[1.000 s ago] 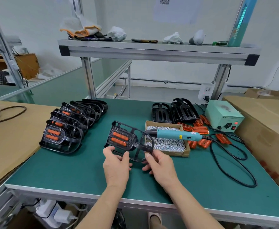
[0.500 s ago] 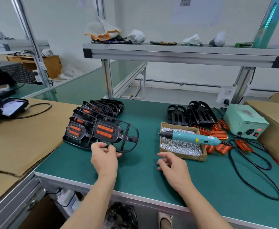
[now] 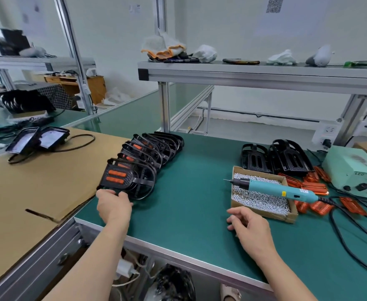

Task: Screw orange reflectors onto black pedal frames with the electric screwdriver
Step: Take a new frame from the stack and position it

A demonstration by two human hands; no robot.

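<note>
Comparing with a second ago, we find the finished pedal (image 3: 121, 178) no longer at the middle of the bench in both hands. It now sits far left, at the near end of the row of finished pedals (image 3: 154, 146), right against the next one, with its two orange reflectors (image 3: 115, 177) facing us. The right hand (image 3: 248, 225) has let go of it and drawn back toward the near edge, and our view has swung left.

We look down on a green mat (image 3: 189, 192) over a metal-edged bench. On the left a cardboard sheet (image 3: 37, 181) lies along its edge. On the right, nearest us, stands a cardboard box of screws (image 3: 265, 212) with the electric screwdriver (image 3: 280, 190) lying across it, tip pointing left. Its black cable (image 3: 351, 242) loops over the mat. Beside and behind the box lie loose reflectors (image 3: 315, 187), then two bare black pedal frames (image 3: 278, 157) and a pale green power unit (image 3: 354, 174) showing a red light. Farther back an aluminium shelf (image 3: 254, 72) carries gloves and rags in front of a white wall.

The left hand (image 3: 113, 204) grips the near edge of the pedal, fingers curled round its rim. The right hand holds nothing. Its fingers are loosely bent just in front of the screw box, and we cannot tell whether the tips touch the mat.
</note>
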